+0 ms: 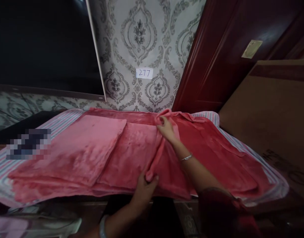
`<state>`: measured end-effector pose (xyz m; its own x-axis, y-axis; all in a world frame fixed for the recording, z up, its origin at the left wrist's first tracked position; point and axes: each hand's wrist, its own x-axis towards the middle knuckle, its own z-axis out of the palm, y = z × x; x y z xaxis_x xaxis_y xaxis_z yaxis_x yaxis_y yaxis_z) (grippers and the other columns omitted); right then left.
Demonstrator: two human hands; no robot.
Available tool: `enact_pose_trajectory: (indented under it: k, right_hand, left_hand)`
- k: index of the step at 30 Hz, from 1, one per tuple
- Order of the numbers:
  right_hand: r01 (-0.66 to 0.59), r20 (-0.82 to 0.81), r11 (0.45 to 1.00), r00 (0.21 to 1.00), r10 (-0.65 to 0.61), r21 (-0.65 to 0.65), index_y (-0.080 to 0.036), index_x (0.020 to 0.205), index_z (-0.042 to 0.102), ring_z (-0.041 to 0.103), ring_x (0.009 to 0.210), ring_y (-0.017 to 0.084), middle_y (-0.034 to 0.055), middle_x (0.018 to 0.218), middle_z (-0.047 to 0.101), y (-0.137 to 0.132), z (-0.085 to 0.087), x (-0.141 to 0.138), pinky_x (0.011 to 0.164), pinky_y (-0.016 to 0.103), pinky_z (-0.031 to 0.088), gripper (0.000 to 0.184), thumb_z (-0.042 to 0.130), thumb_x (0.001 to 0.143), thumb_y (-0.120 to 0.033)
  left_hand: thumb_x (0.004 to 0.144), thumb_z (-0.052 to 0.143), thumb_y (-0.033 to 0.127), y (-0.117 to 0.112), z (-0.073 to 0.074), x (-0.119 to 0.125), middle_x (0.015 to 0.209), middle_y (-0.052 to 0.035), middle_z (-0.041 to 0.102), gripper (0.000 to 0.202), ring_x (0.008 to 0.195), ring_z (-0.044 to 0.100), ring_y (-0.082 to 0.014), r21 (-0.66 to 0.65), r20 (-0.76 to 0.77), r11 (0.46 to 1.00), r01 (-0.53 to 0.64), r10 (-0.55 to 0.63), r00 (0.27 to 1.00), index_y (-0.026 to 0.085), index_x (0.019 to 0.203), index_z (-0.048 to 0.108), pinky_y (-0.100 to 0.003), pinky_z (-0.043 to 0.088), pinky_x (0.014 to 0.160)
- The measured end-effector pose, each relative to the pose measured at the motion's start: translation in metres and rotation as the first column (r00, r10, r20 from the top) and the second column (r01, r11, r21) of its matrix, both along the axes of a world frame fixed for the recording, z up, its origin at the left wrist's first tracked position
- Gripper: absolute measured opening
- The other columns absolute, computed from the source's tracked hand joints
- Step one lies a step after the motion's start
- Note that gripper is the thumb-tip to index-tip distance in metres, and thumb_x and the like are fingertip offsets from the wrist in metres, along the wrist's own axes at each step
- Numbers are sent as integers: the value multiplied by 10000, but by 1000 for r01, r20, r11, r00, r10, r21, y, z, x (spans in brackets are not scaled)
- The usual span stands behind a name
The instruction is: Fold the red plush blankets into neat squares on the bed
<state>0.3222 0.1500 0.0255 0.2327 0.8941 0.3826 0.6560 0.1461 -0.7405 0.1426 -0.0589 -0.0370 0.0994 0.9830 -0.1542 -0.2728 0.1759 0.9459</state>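
Observation:
A plush red-pink blanket (112, 168) lies spread over a striped cloth (243, 145), its left part folded over in layers. Near the front edge, my left hand (145, 188) is closed on a raised fold of the blanket. Farther back, my right hand (166, 128) pinches the far end of that same fold, close to the wall side. Between the two hands the fold runs as a slanting ridge. To the right of it the blanket lies in a deeper red, flatter layer.
A dark television (42, 49) stands at the back left. Patterned wallpaper with a paper marked 277 (144, 73) is behind. At right are a dark red wooden door (216, 49) and a large cardboard box (273, 115). A blurred-out patch (29, 144) covers something at left.

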Motion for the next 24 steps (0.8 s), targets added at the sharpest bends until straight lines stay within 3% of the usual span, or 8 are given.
enact_pose_trajectory:
  k: [3,6,10,13,16,20,24]
  right_hand:
    - [-45,72,979,996,60,-199,-194,1348,593,702,1048,249,104,1192,735,-3,-26,-57,909,332,544,601,620,753,-110]
    - [-53,76,968,994,74,-247,-179,1296,632,699,1079,249,122,1209,728,-9,-43,-78,923,320,542,577,647,729,-72]
    - [-22,68,964,997,41,-263,-152,1306,631,711,1042,259,128,1145,744,-5,-33,-70,919,357,555,530,656,779,-112]
    - [-6,55,972,998,19,-235,-140,1348,605,714,1025,250,121,1132,742,5,-13,-64,903,363,569,511,631,840,-185]
    - [-53,27,987,998,58,-153,-179,1423,550,705,1042,214,88,1182,728,12,-5,-74,924,339,567,592,598,834,-150]
    - [-189,-4,972,982,191,-138,-210,1339,631,722,884,196,53,1075,757,11,-24,-104,832,319,601,589,670,761,-106]
    - [-248,-21,942,968,250,-227,-181,1214,709,673,582,161,36,860,765,12,-44,-109,611,294,605,371,603,859,-182]
  left_hand:
    - [606,900,521,-10,-13,-29,1119,-138,762,639,1125,691,-355,-194,109,981,1,21,994,178,1117,730,-510,520,1050]
    - [607,911,505,-13,-18,-42,1108,-114,770,568,1154,679,-353,-229,232,973,42,12,973,228,1076,750,-502,517,1057]
    - [574,927,517,-9,-9,-43,1021,-119,780,554,1099,694,-366,-232,259,970,66,-4,966,186,985,760,-499,533,1016]
    - [551,933,540,-4,-2,-43,1016,-134,776,596,1062,702,-344,-221,225,975,-2,53,973,143,959,755,-468,529,1008]
    - [545,932,554,-1,-2,-50,1065,-130,773,619,1090,693,-326,-206,224,975,-84,130,966,145,975,754,-444,517,1027]
    - [555,931,535,-7,-11,-69,1075,-109,775,618,1083,699,-329,-247,214,962,-117,172,961,168,1016,749,-448,536,1000]
    - [579,926,506,-14,-11,-88,1110,-113,773,611,1080,709,-343,-279,255,960,-1,75,964,175,1060,745,-457,570,956]
